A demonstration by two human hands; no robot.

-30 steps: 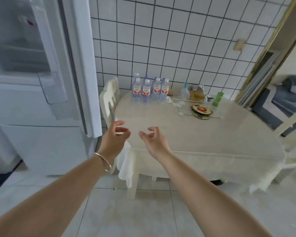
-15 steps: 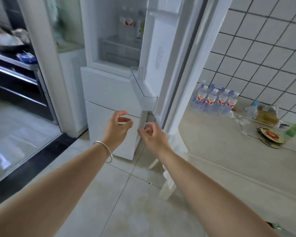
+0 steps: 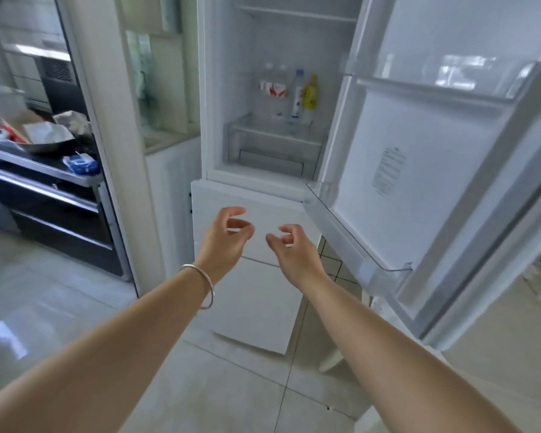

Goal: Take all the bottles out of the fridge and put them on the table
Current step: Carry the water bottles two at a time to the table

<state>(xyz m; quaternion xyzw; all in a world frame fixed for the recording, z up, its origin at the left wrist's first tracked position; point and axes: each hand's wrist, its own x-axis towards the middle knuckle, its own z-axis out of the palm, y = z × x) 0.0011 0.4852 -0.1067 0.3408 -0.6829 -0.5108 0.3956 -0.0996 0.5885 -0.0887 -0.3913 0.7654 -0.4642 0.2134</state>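
Now both sets of fingers are loosely curled and grasp nothing: left hand (image 3: pixel 224 237) half-cupped, thumb and fingers apart, a bangle (image 3: pixel 200 284) on that wrist; right hand (image 3: pixel 291 248) the same, fingertips bent in, touching no surface. Both hang in the air in front of the white lower drawers (image 3: pixel 256 276), well below the open compartment.

Change: a second ago the view faced the table with a row of bottles already on it; half a second ago it was swinging left; now it faces the fridge (image 3: pixel 219 89) square on, door (image 3: pixel 419 135) wide open at right. Hands kept the same empty pose throughout.

Meaning, as I judge: one delivery done, back for more. Bottles (image 3: pixel 289 92) left on the shelf at back: two red-labelled clear ones, a taller blue-capped one, a yellow one, close together. Looks like four, blurry. Next needs a reach up and in.
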